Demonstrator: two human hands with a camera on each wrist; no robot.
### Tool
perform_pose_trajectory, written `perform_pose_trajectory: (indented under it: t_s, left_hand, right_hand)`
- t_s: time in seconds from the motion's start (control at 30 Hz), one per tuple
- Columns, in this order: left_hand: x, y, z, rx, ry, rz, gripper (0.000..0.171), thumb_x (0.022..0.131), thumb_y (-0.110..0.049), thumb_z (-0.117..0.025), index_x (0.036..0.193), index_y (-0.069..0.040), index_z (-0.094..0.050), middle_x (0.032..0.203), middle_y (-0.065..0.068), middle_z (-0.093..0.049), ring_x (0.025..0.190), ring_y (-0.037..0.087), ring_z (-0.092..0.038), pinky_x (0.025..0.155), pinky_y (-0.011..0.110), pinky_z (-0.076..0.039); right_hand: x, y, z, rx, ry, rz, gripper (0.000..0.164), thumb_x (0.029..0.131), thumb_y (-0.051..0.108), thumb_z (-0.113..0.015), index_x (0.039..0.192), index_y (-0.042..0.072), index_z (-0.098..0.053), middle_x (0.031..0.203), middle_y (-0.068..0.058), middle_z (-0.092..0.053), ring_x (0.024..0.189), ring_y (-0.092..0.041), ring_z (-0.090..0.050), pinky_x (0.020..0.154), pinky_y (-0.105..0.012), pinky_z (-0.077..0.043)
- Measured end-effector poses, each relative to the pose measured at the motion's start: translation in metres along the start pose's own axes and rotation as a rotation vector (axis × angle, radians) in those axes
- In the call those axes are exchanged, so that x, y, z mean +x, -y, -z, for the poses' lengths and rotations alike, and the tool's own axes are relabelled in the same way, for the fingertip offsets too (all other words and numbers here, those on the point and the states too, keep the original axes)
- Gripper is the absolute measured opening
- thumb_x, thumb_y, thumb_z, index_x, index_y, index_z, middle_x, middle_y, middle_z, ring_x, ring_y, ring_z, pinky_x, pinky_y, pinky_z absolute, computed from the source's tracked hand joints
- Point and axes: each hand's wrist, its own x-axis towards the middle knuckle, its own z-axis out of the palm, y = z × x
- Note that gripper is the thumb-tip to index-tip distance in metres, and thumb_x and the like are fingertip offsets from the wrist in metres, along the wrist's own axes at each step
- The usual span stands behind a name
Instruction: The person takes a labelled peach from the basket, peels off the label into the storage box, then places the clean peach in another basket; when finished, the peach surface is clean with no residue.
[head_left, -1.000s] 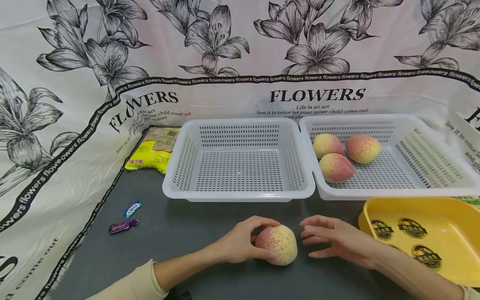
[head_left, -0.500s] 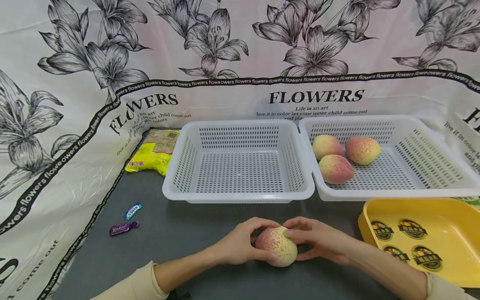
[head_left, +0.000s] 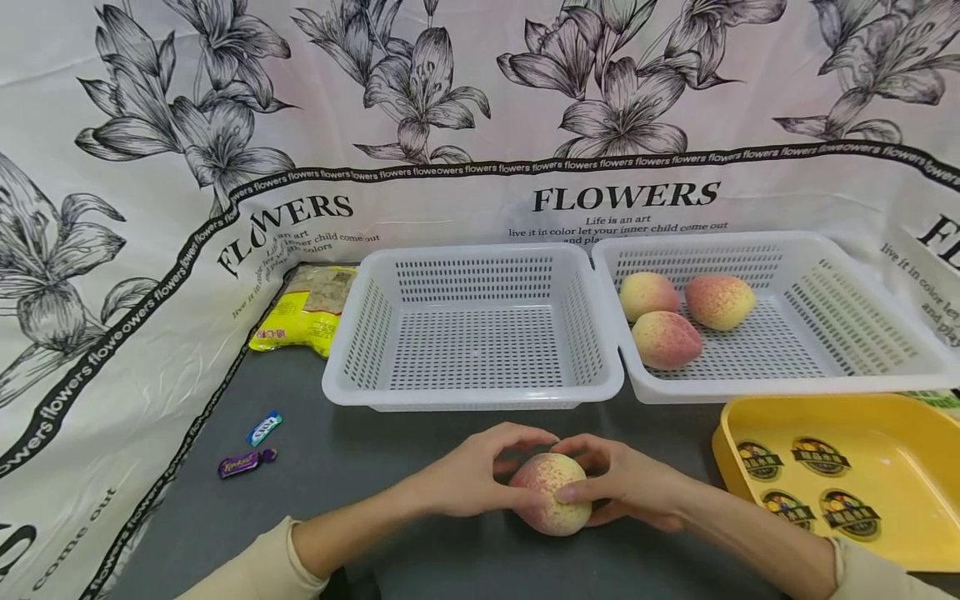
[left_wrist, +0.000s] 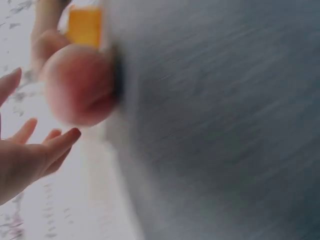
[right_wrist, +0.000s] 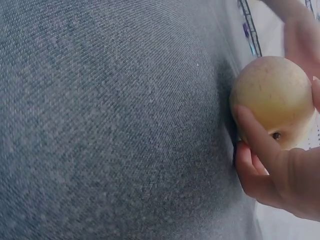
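Note:
On the dark tabletop, near the front, sits a peach [head_left: 551, 493], red on its left side and pale yellow on its right. My right hand [head_left: 630, 483] grips it, with the thumb pressed on its face and the other fingers round the far side. In the right wrist view, the stem hollow of the peach [right_wrist: 275, 95] shows beside the right thumb. To the left of the peach is my left hand [head_left: 468, 475], fingers spread and loosely arched. The left wrist view shows a gap between the left hand [left_wrist: 25, 160] and the peach [left_wrist: 80, 87].
A white basket [head_left: 472, 396] stands behind the hands. Another white basket [head_left: 787, 387] to its right holds three peaches [head_left: 667, 340]. At the right is a yellow tray [head_left: 907, 475]. Two wrapped candies [head_left: 247, 462] and a yellow bag [head_left: 307, 312] lie at the left.
My right hand has come in from the right and taken hold of the peach. The left hand, earlier holding the peach, has loosened and drawn slightly left.

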Motion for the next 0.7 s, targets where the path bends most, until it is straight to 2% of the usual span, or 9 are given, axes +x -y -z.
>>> perform_pose_trajectory:
  t_s: [0.1,0.2,0.3,0.37,0.43,0.5,0.63,0.7]
  left_hand:
    - [-0.004,-0.022,0.021,0.038,0.02,-0.051,0.053,0.09,-0.017,-0.069,0.138,-0.014,-0.048,0.138,-0.004,-0.045,0.128,0.015,-0.04,0.101,0.027,-0.037]
    - [-0.009,-0.045,0.046,0.016,0.006,-0.135,0.051,0.091,-0.018,-0.067,0.137,-0.009,-0.048,0.137,0.001,-0.049,0.127,0.015,-0.043,0.103,0.03,-0.036]
    - [-0.018,-0.06,0.075,-0.06,-0.076,-0.214,0.052,0.092,-0.02,-0.066,0.136,0.0,-0.047,0.136,0.009,-0.05,0.126,0.021,-0.045,0.103,0.035,-0.037]
    - [-0.024,-0.064,0.096,-0.091,-0.181,-0.235,0.052,0.092,-0.021,-0.065,0.136,0.001,-0.046,0.135,0.011,-0.05,0.125,0.024,-0.046,0.1,0.037,-0.04]
    - [-0.03,-0.061,0.117,-0.108,-0.313,-0.233,0.049,0.094,-0.018,-0.063,0.136,0.001,-0.046,0.135,0.011,-0.05,0.124,0.024,-0.046,0.099,0.036,-0.042]
    - [-0.036,-0.052,0.137,-0.1,-0.463,-0.2,0.045,0.096,-0.014,-0.059,0.137,-0.001,-0.046,0.136,0.012,-0.049,0.125,0.024,-0.045,0.1,0.034,-0.04]
    - [-0.045,-0.02,0.168,-0.023,-0.718,-0.062,0.043,0.099,-0.012,-0.053,0.139,-0.002,-0.044,0.141,0.015,-0.044,0.129,0.025,-0.04,0.105,0.038,-0.034]
    - [-0.052,-0.003,0.178,0.001,-0.779,0.042,0.046,0.1,-0.014,-0.052,0.142,-0.003,-0.041,0.146,0.014,-0.037,0.134,0.027,-0.034,0.107,0.042,-0.03]
  right_hand:
    - [0.001,0.0,0.0,-0.008,0.001,0.003,0.057,0.089,0.018,-0.067,0.134,-0.002,-0.038,0.115,-0.02,-0.05,0.096,-0.029,-0.056,0.078,-0.048,-0.052]
    - [0.001,0.0,0.001,-0.005,0.004,0.001,0.056,0.089,0.017,-0.068,0.134,-0.002,-0.039,0.115,-0.02,-0.05,0.096,-0.029,-0.056,0.078,-0.048,-0.052]
    - [0.001,0.0,0.001,0.002,0.006,0.0,0.055,0.089,0.017,-0.068,0.133,-0.001,-0.04,0.115,-0.02,-0.049,0.097,-0.029,-0.055,0.079,-0.048,-0.052]
    - [0.001,0.0,0.001,0.004,0.006,-0.001,0.055,0.089,0.016,-0.067,0.133,-0.001,-0.04,0.115,-0.02,-0.048,0.097,-0.029,-0.055,0.079,-0.047,-0.052]
    - [0.001,0.0,0.001,0.003,0.008,0.001,0.055,0.089,0.016,-0.067,0.133,-0.001,-0.04,0.115,-0.02,-0.048,0.097,-0.03,-0.055,0.078,-0.047,-0.052]
    - [0.001,0.0,0.001,0.001,0.012,0.003,0.055,0.089,0.016,-0.067,0.133,-0.001,-0.04,0.116,-0.021,-0.048,0.097,-0.03,-0.055,0.078,-0.047,-0.052]
    - [0.001,0.0,0.001,-0.003,0.015,0.011,0.055,0.089,0.017,-0.067,0.134,-0.001,-0.04,0.117,-0.021,-0.048,0.097,-0.029,-0.055,0.078,-0.046,-0.052]
    - [0.001,0.0,0.001,-0.004,0.019,0.013,0.055,0.089,0.016,-0.067,0.134,-0.001,-0.04,0.117,-0.021,-0.048,0.097,-0.029,-0.055,0.078,-0.046,-0.052]
